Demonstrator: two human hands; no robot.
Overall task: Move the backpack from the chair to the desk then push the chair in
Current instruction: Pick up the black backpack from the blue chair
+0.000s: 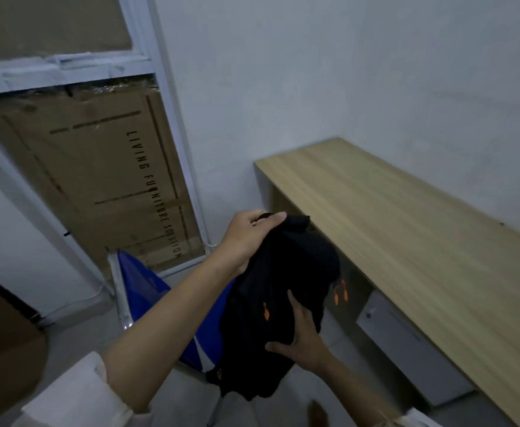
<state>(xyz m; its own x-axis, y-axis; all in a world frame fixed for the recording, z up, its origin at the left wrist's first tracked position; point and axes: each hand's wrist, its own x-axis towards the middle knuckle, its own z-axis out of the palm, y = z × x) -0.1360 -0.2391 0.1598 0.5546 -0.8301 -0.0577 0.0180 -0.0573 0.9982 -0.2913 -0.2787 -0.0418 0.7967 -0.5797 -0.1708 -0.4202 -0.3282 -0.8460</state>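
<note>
Our left hand (249, 238) closes over the top of the black backpack (283, 303), held in the air just short of the wooden desk (406, 241); our right hand (301, 340) cups its lower side, fingers spread; soft and sagging, seemingly light, it wants support beneath.

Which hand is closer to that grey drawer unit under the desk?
The right hand. It supports the backpack low, just left of the drawer unit; the left hand grips the top, farther away.
</note>
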